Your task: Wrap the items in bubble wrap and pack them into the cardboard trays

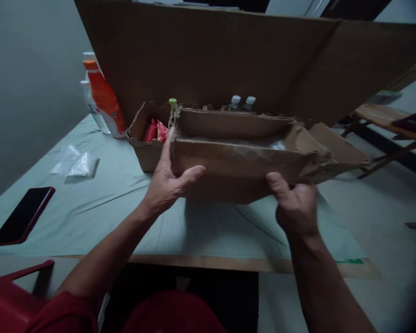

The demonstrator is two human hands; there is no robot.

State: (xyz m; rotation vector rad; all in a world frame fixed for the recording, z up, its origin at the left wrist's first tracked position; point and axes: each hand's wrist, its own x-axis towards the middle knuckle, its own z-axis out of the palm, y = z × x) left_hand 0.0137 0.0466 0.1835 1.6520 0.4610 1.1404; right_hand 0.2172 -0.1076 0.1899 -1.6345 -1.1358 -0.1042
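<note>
A brown cardboard box [229, 171] with an open top is held between my two hands, tilted a little above the cloth. My left hand [168, 182] grips its left front corner, fingers along the side and thumb on the front. At the lower right, my right hand [296, 203] is closed on the box, thumb on the front and the other fingers curled or hidden. Clear plastic [277, 145] shows inside. Behind on the left is another cardboard box [149, 155] with red packets [150, 131] in it.
A tall cardboard panel [229, 60] rises behind. An orange bottle [106, 99] stands at left beside clear bottles. Bubble wrap [76, 164] and a phone [22, 216] lie on the green tablecloth [118, 222]. A red plastic chair [14, 300] is at lower left, a wooden stool [384, 115] at right.
</note>
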